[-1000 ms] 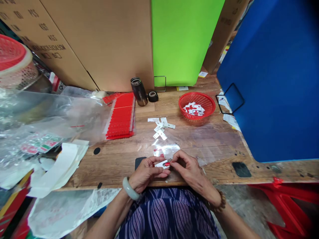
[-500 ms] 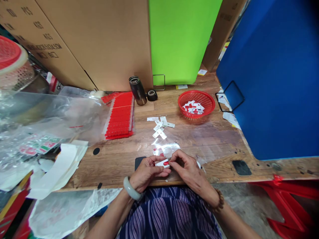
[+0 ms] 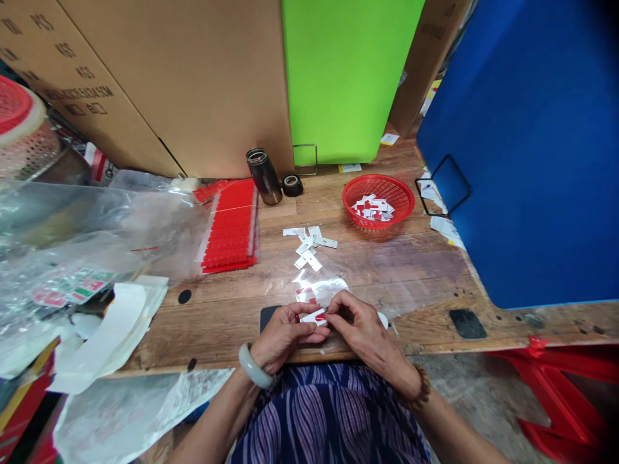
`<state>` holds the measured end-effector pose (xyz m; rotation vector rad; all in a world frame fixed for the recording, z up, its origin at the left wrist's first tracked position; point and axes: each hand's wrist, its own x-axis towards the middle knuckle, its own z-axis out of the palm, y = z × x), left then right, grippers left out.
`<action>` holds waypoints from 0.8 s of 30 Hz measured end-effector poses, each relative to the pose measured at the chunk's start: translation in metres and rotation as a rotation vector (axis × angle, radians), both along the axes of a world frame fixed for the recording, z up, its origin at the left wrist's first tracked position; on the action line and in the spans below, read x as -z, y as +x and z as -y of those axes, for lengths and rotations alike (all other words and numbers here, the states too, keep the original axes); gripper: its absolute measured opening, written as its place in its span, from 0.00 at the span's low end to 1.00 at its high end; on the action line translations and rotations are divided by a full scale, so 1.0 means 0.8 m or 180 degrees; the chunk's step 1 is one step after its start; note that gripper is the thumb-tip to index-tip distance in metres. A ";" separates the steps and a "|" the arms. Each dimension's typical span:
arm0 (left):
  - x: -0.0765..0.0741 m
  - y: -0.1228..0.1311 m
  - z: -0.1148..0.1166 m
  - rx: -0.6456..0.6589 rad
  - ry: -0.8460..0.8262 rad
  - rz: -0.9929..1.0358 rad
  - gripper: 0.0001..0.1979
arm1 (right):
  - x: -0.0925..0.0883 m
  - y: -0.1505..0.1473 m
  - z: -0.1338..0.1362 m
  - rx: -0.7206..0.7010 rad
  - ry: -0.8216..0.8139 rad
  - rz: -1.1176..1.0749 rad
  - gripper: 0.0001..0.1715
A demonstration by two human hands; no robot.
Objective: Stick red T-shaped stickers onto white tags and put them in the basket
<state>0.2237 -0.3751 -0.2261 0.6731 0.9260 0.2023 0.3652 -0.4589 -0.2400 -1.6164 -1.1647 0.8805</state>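
Note:
My left hand (image 3: 290, 328) is closed around a small white rectangular piece (image 3: 309, 317), held between thumb and fingers just above the table's front edge. A red sticker (image 3: 320, 316) lies on the right end of that piece. My right hand (image 3: 360, 325) pinches at the sticker's edge with thumb and forefinger; the exact grip is partly hidden. Just beyond my hands a shiny clear sheet (image 3: 333, 284) with red patches lies on the wood. Farther off is a loose pile of small white pieces (image 3: 305, 245).
A red basket (image 3: 405, 201) holds more white and red pieces. Red sticker sheets (image 3: 229, 229) lie stacked at left, near a dark open bottle (image 3: 264, 177) and its lid (image 3: 292, 185). Plastic bags (image 3: 159, 219) cover the left side. A blue panel (image 3: 527, 161) stands at right.
The view has shifted slightly. Both hands keep nearly the same hold on the white piece, with the right fingertips still at the red sticker.

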 end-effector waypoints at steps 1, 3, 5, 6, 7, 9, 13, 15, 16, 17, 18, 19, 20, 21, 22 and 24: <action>0.000 0.000 0.000 0.0001 0.0005 -0.0007 0.20 | 0.001 0.000 0.000 -0.0002 0.0013 -0.0005 0.06; 0.000 0.000 0.000 -0.0004 0.0015 -0.0020 0.20 | 0.004 0.000 -0.001 0.0008 0.0041 -0.0014 0.05; 0.001 0.001 -0.001 -0.0012 0.0014 -0.0024 0.21 | 0.005 0.000 -0.001 0.0022 0.0049 -0.0013 0.05; 0.001 0.001 -0.001 -0.0011 0.0010 -0.0022 0.21 | 0.005 0.001 -0.001 0.0028 0.0049 -0.0008 0.05; 0.002 0.001 -0.001 -0.0011 0.0008 -0.0021 0.21 | 0.005 0.001 -0.001 0.0027 0.0042 -0.0003 0.05; 0.003 0.001 -0.002 -0.0009 0.0009 -0.0021 0.21 | 0.003 0.001 0.000 0.0020 0.0028 -0.0001 0.05; 0.006 0.000 -0.003 0.0006 0.0013 -0.0006 0.20 | 0.001 0.002 -0.002 0.0002 0.0001 -0.0021 0.05; 0.006 0.000 -0.004 0.0014 0.0015 -0.0004 0.20 | 0.001 0.001 -0.003 0.0010 -0.0006 -0.0019 0.06; 0.006 0.000 -0.004 0.0017 0.0015 -0.0001 0.20 | 0.001 0.001 -0.003 0.0007 -0.0009 -0.0017 0.06; 0.005 0.000 -0.004 0.0017 0.0017 0.0003 0.20 | 0.001 0.000 -0.003 0.0001 -0.0005 -0.0014 0.06; 0.005 -0.001 -0.004 0.0015 0.0019 0.0008 0.20 | 0.002 0.000 -0.004 -0.0005 0.0001 -0.0006 0.06; 0.006 -0.001 -0.004 0.0015 0.0021 0.0011 0.20 | 0.002 0.000 -0.004 -0.0010 0.0003 0.0010 0.06; 0.006 -0.001 -0.004 0.0012 0.0022 0.0011 0.20 | 0.003 -0.001 -0.004 -0.0018 0.0003 0.0031 0.06; 0.006 -0.001 -0.004 0.0007 0.0022 0.0008 0.21 | 0.003 -0.001 -0.003 -0.0023 0.0004 0.0054 0.06; 0.006 -0.001 -0.004 0.0002 0.0021 0.0004 0.21 | 0.004 -0.001 -0.003 -0.0024 0.0011 0.0078 0.05; 0.007 -0.001 -0.004 -0.0002 0.0019 0.0003 0.21 | 0.006 -0.001 -0.003 -0.0022 0.0027 0.0114 0.05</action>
